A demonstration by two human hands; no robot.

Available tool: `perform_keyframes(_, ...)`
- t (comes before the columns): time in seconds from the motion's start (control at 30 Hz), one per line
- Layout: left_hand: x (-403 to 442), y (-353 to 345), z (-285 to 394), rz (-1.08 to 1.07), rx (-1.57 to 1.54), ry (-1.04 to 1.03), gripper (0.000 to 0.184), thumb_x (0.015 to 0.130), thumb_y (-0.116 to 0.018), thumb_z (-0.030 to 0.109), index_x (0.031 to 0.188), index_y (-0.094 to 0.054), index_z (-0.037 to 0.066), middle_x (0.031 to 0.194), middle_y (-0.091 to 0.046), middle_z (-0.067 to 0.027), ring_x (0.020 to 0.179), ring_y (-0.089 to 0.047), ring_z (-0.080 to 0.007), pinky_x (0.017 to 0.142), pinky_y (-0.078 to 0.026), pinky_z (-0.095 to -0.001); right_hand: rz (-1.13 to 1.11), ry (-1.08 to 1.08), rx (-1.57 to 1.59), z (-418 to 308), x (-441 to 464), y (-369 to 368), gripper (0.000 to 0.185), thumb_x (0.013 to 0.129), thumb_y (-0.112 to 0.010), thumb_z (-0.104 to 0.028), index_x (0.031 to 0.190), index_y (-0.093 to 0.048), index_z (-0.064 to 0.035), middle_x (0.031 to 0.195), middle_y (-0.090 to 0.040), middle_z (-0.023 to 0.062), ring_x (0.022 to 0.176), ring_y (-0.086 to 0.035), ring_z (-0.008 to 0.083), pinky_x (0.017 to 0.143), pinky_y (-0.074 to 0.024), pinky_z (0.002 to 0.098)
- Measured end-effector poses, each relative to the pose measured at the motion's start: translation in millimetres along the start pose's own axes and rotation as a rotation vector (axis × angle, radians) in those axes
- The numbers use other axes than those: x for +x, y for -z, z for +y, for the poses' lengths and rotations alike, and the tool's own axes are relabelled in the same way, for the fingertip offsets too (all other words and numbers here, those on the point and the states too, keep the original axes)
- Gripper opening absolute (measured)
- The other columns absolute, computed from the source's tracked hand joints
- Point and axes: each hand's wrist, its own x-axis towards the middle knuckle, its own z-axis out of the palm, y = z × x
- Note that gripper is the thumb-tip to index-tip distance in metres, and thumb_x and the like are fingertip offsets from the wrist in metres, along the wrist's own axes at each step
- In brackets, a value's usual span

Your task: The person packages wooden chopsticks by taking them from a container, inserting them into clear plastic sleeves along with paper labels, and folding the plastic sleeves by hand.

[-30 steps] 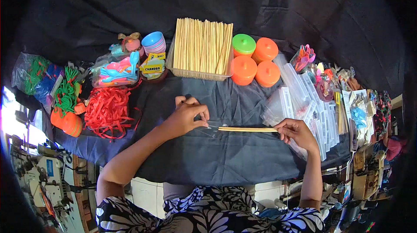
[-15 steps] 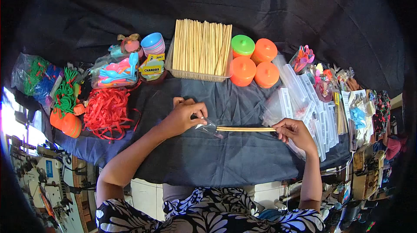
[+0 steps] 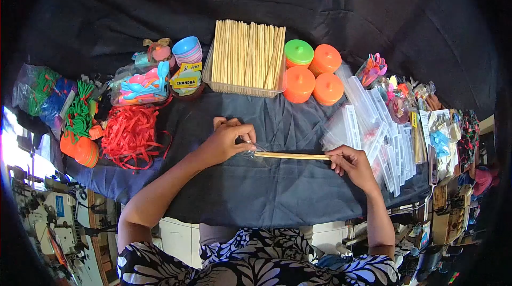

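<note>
Two pinches, one meeting point: bringing a pair of slim, pale wooden sticks up to a small, clear plastic sleeve

Pinching the sticks by their right-hand ends between the thumb and fingers of the right hand, pointing them leftward over the creased black cloth. Pressing thumb and forefinger of the left hand together on the sleeve, keeping the other fingers curled and raised.

Compared with a second ago, shifting sticks and right hand leftward together, while holding the left hand at nearly the same spot. Narrowing the space between the hands in this way, and bringing the left stick tips from short of the left thumb to just beside it. Overlapping the film with those tips now, as seen from above, but not being able to tell tips inside the sleeve from tips lying against it, given the glare and see-through plastic. Judging by that overlap, apparently passing from lining up to joining the two, while leaving most of the stick length bare between the hands.

Leaving alone, beyond the hands, a clear plastic tub packed with more pale wooden sticks, round orange lidded pots just beside it, and, near the right hand, a spread of clear, white-edged plastic packets.
</note>
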Motion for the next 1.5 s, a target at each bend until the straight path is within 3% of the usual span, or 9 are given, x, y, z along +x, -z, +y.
perform_keyframes(0.2,2,1,0,-0.02,0.033,0.004,0.016,0.079,-0.073,0.027,0.084,-0.061,0.017,0.085,-0.06,0.0054,0.088,-0.052,-0.0116,0.085,-0.023,-0.0356,0.005,0.061,-0.006,1,1,-1,0.017,0.096,-0.054,-0.011,0.107,-0.065,-0.0022,0.076,-0.061,0.0005,0.063,-0.054,0.0048,0.054,-0.0435,0.0194)
perform_keyframes(0.4,1,-2,13,0.301,0.335,-0.243,0.021,0.075,-0.073,0.026,0.089,-0.062,0.014,0.098,-0.054,-0.001,0.096,-0.05,-0.019,0.088,-0.028,-0.04,-0.028,0.041,-0.115,-10,10,-25,0.016,0.095,-0.057,-0.013,0.107,-0.061,-0.0027,0.07,-0.06,0.0012,0.062,-0.055,0.0061,0.054,-0.0455,0.0231)
perform_keyframes(0.53,-8,-4,34,0.147,0.376,-0.297,0.023,0.075,-0.072,0.023,0.09,-0.061,0.01,0.098,-0.05,-0.0033,0.098,-0.049,-0.0213,0.081,-0.037,-0.0363,-0.037,0.158,-0.317,-15,17,-40,0.012,0.094,-0.058,-0.013,0.102,-0.057,-0.0036,0.066,-0.06,0.0062,0.06,-0.061,0.013,0.054,-0.0475,0.0278)
perform_keyframes(0.57,-13,-8,40,0.102,0.37,-0.32,0.023,0.075,-0.071,0.023,0.091,-0.061,0.01,0.098,-0.049,-0.0041,0.097,-0.049,-0.0217,0.081,-0.039,-0.036,-0.029,0.233,-0.336,-17,19,-44,0.012,0.093,-0.059,-0.015,0.099,-0.055,-0.0053,0.066,-0.061,0.0105,0.058,-0.065,0.0224,0.052,-0.0481,0.0331)
perform_keyframes(0.7,-19,-13,48,0.068,0.441,-0.326,0.022,0.078,-0.065,0.019,0.097,-0.059,0.008,0.101,-0.05,-0.0067,0.1,-0.051,-0.0224,0.086,-0.045,-0.0351,0.025,0.366,-0.505,-21,21,-61,0.012,0.093,-0.059,-0.016,0.098,-0.053,-0.0074,0.066,-0.061,0.0152,0.059,-0.063,0.0359,0.049,-0.047,0.0431)
perform_keyframes(1.03,-15,-11,39,0.13,0.709,-0.431,0.02,0.076,-0.058,0.015,0.094,-0.059,0.008,0.102,-0.053,-0.0051,0.101,-0.053,-0.0201,0.084,-0.048,-0.0311,-0.027,0.413,-0.423,-23,22,-66,0.012,0.093,-0.058,-0.014,0.101,-0.052,-0.0063,0.064,-0.06,0.0131,0.055,-0.062,0.0309,0.048,-0.0456,0.0402)
perform_keyframes(1.2,-10,-15,32,0.121,0.756,-0.438,0.015,0.075,-0.059,0.016,0.089,-0.058,0.009,0.099,-0.053,-0.0037,0.099,-0.053,-0.0189,0.081,-0.049,-0.0297,-0.136,0.146,-0.224,-18,13,-60,0.012,0.095,-0.057,-0.012,0.102,-0.051,-0.004,0.062,-0.055,0.0067,0.054,-0.058,0.0137,0.051,-0.0443,0.0299)
perform_keyframes(1.43,-9,-24,37,0.121,0.629,-0.727,0.014,0.072,-0.06,0.016,0.083,-0.055,0.01,0.094,-0.052,-0.003,0.1,-0.054,-0.0193,0.084,-0.05,-0.0296,-0.081,0.103,-0.218,-29,-9,-55,0.013,0.095,-0.056,-0.011,0.104,-0.05,-0.0038,0.061,-0.054,0.0071,0.055,-0.057,0.0135,0.051,-0.0433,0.0292)
perform_keyframes(1.5,-7,-25,38,0.083,0.591,-0.795,0.014,0.071,-0.06,0.017,0.082,-0.055,0.01,0.094,-0.051,-0.0029,0.1,-0.055,-0.0195,0.086,-0.05,-0.0297,-0.02,0.181,-0.327,-22,-19,-59,0.014,0.094,-0.057,-0.013,0.103,-0.049,-0.0059,0.056,-0.054,0.0073,0.048,-0.058,0.0197,0.046,-0.043,0.0325)
